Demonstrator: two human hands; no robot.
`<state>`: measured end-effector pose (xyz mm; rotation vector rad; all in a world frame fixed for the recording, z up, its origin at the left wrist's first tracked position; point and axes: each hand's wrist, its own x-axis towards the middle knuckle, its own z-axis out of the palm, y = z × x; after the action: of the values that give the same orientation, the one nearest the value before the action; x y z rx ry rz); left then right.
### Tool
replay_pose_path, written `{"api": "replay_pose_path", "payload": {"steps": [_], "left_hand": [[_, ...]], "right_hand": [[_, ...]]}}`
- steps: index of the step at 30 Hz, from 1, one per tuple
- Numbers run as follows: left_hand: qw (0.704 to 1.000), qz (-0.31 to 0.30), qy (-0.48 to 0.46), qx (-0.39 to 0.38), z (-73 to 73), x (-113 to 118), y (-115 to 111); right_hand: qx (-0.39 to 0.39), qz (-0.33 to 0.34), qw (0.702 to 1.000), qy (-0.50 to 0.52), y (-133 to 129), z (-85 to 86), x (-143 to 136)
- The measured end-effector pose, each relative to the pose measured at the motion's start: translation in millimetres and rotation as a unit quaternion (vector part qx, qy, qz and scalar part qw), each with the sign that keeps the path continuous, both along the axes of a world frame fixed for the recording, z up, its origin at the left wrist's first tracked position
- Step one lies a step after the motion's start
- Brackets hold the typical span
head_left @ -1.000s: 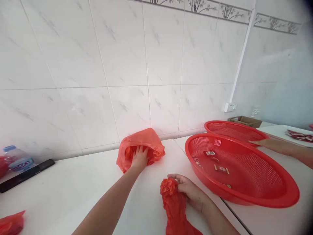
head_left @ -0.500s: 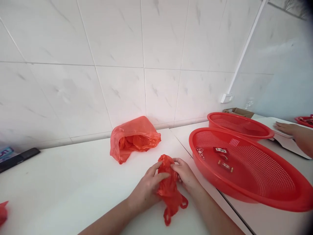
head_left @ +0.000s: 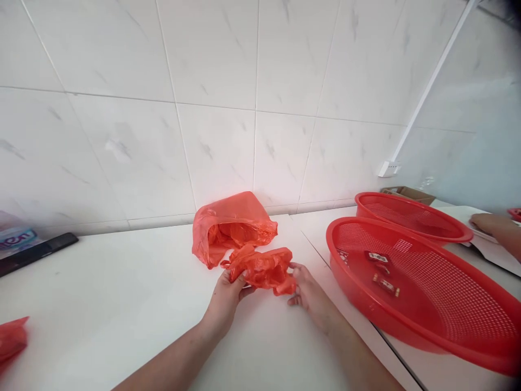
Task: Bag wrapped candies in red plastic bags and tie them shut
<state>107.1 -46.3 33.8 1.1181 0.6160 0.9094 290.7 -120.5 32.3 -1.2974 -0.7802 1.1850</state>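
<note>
A thin red plastic bag (head_left: 264,269), crumpled and turned sideways, is held just over the white table. My left hand (head_left: 225,304) is closed on its left end, thumb on top. By the bag's right end is my right hand (head_left: 309,293), its fingers apart and slightly curled; whether the fingertips touch the plastic is hard to tell. Right behind lies a bigger red plastic bag (head_left: 230,212), its mouth facing me, with more crumpled red plastic inside.
On the right stands a large red plastic basket (head_left: 358,296) holding several small wrapped candies (head_left: 385,283). Behind it are a second red basket (head_left: 411,209) and a cardboard box (head_left: 409,194). A co-worker's hand (head_left: 488,224) shows far right. A black phone-like object (head_left: 38,254) lies left.
The small bag has turned from upright, handles toward me, to lying sideways, handles left. My left hand has shifted left with it; my right hand has loosened. The view has swung slightly left.
</note>
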Motion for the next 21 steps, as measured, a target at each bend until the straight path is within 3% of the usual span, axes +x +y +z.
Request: {"api": "replay_pose_path", "payload": {"steps": [4,6,9,15,21], "left_hand": [[0.998,-0.052,-0.034,-0.008,-2.8,1.6,-4.2],[0.998,-0.033,-0.043,-0.017,-3.4,0.0,0.2],[0.997,0.055,-0.056,-0.020,-2.9,-6.7,16.7],[0.988,0.149,-0.040,0.012,-5.2,-24.3,46.8],[0.978,0.188,0.041,0.086,-10.7,-24.4,48.6]], "right_hand": [[0.010,0.096,0.992,-0.082,-3.5,1.5,-15.5],[0.003,0.067,0.992,-0.110,-2.3,0.7,-11.8],[-0.013,-0.023,0.992,-0.120,1.3,-0.9,9.6],[-0.002,-0.116,0.993,-0.024,4.3,-6.7,42.4],[0.061,-0.174,0.958,0.220,1.2,6.1,37.5]]}}
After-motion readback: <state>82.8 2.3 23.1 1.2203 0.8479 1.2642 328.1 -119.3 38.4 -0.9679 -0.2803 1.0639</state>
